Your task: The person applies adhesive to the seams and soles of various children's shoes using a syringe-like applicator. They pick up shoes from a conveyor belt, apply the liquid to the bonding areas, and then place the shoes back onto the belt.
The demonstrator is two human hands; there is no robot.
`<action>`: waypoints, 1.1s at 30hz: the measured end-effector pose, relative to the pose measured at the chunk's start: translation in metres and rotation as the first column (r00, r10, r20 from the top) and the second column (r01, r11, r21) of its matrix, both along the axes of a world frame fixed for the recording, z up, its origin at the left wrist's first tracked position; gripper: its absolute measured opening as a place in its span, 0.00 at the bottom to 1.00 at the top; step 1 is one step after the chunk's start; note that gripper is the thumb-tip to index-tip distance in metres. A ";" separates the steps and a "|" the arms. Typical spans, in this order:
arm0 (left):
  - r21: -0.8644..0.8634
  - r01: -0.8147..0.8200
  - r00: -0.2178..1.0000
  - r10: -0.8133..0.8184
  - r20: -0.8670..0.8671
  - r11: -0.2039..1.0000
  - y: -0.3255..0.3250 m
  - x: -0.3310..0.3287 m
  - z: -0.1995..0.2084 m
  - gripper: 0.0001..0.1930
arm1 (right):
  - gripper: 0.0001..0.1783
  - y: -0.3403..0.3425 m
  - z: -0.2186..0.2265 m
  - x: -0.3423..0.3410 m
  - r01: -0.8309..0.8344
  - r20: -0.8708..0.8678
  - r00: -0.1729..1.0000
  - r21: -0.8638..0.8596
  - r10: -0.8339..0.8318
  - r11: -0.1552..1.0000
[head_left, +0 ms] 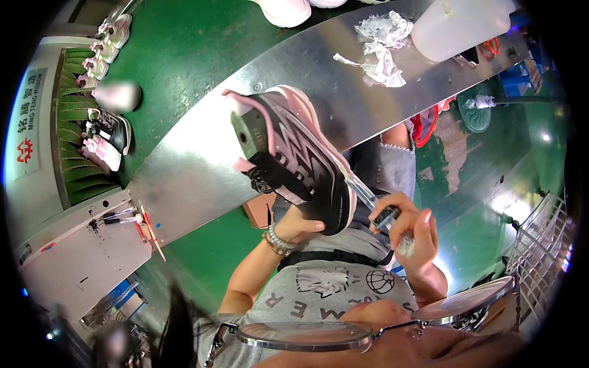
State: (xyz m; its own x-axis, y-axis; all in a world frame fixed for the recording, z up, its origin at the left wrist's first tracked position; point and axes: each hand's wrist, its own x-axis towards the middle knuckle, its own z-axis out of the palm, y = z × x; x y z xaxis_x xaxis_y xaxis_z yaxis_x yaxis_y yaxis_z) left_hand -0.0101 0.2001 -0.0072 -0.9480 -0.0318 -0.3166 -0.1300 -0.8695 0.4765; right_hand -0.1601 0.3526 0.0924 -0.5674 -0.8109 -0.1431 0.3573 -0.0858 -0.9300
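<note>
My left hand (299, 228), a beaded bracelet at its wrist, is wrapped round the toe end of a black and pink sneaker (288, 144). The shoe is tilted in front of my body, its heel pointing up and away, its pale insole and black laces showing on the left side. In my right hand (412, 232) is a slim clear tool (364, 192) with a dark patch on its handle; its exact kind is hard to make out. The tool's tip is at the sneaker's white and pink sole edge, and seems to touch it.
A metal bench (202, 162) curves past the shoe. Crumpled white paper (383, 52) and a whitish plastic container (460, 27) sit on its far right. Pens and brushes (126, 218) lie on the left table. Several shoes (110, 132) stand along a rack at left. A wire basket (540, 248) stands right.
</note>
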 end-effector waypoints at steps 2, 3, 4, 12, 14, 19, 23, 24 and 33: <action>0.055 -0.029 1.000 0.029 0.002 0.998 0.010 -0.014 -0.001 0.43 | 0.38 0.010 0.006 -0.001 0.031 -0.056 0.998 -0.015 -0.032 0.999; 0.106 -0.061 0.998 0.060 0.014 0.993 0.015 -0.021 -0.002 0.42 | 0.38 0.014 0.011 -0.002 0.054 -0.079 0.995 -0.011 -0.054 0.998; 0.172 -0.049 0.999 0.051 -0.008 0.984 0.017 -0.027 -0.008 0.42 | 0.38 0.020 0.015 -0.002 0.059 -0.085 0.995 -0.010 -0.060 0.998; 0.275 -0.099 0.978 0.145 -0.153 0.956 0.027 -0.106 -0.023 0.39 | 0.38 0.032 0.018 -0.003 0.241 -0.302 0.920 -0.062 -0.249 0.968; 0.289 -0.156 0.954 0.220 -0.203 0.944 0.027 -0.122 -0.021 0.38 | 0.38 0.029 0.016 -0.004 0.280 -0.353 0.886 -0.109 -0.300 0.954; 0.403 -0.192 0.916 0.311 -0.254 0.895 0.022 -0.143 -0.012 0.31 | 0.40 0.025 0.012 -0.006 0.265 -0.486 0.829 -0.097 -0.278 0.959; 0.504 -0.277 0.926 0.367 -0.087 0.818 0.021 -0.145 0.021 0.19 | 0.37 0.011 0.007 -0.002 0.250 -0.582 0.748 -0.197 -0.318 0.948; 0.326 -0.341 0.935 0.356 0.014 0.882 0.021 -0.143 0.032 0.26 | 0.37 0.009 0.007 0.000 0.245 -0.593 0.737 -0.211 -0.323 0.946; 0.347 -0.399 0.901 0.292 0.321 0.849 0.006 -0.153 0.078 0.16 | 0.34 0.001 -0.007 -0.002 0.220 -0.762 0.562 -0.237 -0.322 0.946</action>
